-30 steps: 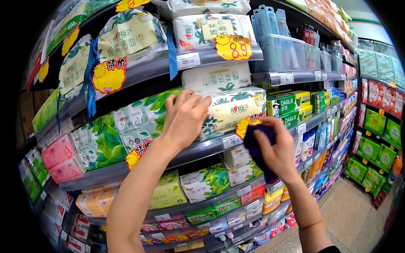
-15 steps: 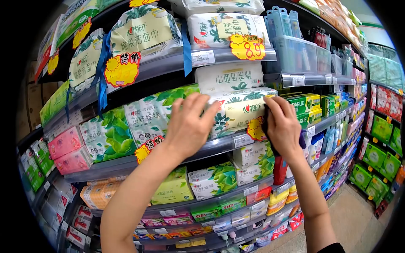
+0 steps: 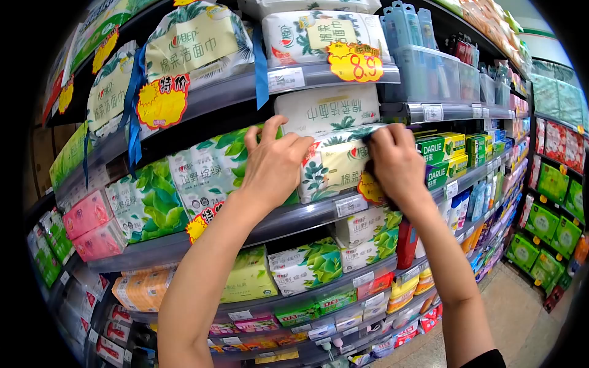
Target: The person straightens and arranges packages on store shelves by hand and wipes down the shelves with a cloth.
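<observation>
My left hand lies over a green-and-white tissue pack on the middle shelf, fingers bent and apart near its top edge. Its thumb side meets the left end of a face towel pack with a cream label and leaf print. At that pack's right end is my right hand, fingers curled in. Something dark shows by its fingertips, too covered to name. Behind the front pack stands another white face towel pack, its print upside down.
A shelf edge with price tags runs below the packs. Overhead, another shelf carries more towel packs with blue ribbons. Toothpaste boxes and a clear plastic bin are to the right. Beyond is a tiled floor.
My right hand has moved left and slightly up, its fingers curling more, and the dark thing has shifted with it. My left hand has turned slightly, its fingers nearer the tissue pack's top.
</observation>
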